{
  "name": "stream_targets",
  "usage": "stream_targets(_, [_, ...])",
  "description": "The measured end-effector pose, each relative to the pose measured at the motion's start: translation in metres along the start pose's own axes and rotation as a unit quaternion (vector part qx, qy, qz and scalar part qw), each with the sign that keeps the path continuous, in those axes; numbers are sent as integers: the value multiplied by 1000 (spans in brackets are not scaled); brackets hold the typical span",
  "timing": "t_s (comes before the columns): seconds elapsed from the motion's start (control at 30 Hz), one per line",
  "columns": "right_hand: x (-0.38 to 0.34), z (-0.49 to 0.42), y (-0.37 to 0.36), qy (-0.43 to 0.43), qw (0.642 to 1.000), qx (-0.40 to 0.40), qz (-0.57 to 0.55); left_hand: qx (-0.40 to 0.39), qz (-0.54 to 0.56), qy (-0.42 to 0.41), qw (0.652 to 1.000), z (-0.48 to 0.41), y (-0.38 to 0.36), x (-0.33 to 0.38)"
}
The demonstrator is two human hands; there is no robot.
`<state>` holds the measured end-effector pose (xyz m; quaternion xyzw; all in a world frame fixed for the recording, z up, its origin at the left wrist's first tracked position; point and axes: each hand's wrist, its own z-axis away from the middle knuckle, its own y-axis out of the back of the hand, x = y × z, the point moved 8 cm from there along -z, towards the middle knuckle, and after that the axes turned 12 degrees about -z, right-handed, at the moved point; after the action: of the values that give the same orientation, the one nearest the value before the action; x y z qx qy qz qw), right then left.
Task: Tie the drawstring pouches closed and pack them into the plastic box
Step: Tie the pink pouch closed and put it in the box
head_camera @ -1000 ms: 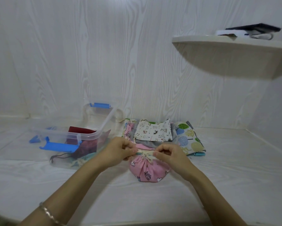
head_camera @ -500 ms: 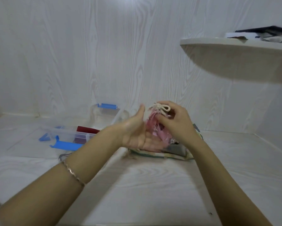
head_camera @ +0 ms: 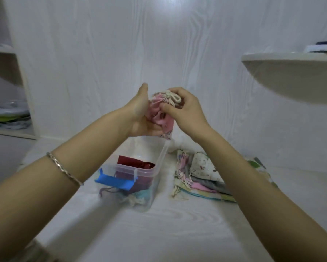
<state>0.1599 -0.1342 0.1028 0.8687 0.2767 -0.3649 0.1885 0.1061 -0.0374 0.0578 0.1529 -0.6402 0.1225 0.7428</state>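
Note:
A pink patterned pouch (head_camera: 159, 116) with a knotted white drawstring (head_camera: 171, 97) is held up in the air, above the far end of the clear plastic box (head_camera: 155, 178). My left hand (head_camera: 140, 118) cups the pouch from the left and below. My right hand (head_camera: 185, 112) grips its gathered top from the right. The box has a blue latch (head_camera: 114, 181) and holds a dark red pouch (head_camera: 134, 163) and other pouches. A stack of flat printed pouches (head_camera: 200, 173) lies on the table right of the box.
A curved white shelf (head_camera: 291, 72) juts out at the upper right with items on it. An open cabinet (head_camera: 7, 110) with folded things stands at the left. The white wall is close behind the box.
Both hands lifted the pink pouch from the table up into the air. My view swung left, so the box now lies under the hands and the stack sits at the right.

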Motion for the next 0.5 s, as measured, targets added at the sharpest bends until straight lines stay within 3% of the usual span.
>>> stream_targets(0.13, [55,-12,-26,-93,993,-72,25,15,58,77,995,-28,28,-43])
stream_targets(0.33, [87,-16,-51,-85,966,-171,177,-52,179,148,971,-42,28,-76])
stream_targets(0.4, [96,-2,-70,-99,929,-253,251,-54,93,154,982,-34,36,-81])
stream_targets(0.5, [109,21,-91,-215,863,-370,269,1,-147,127,981,-23,55,-79])
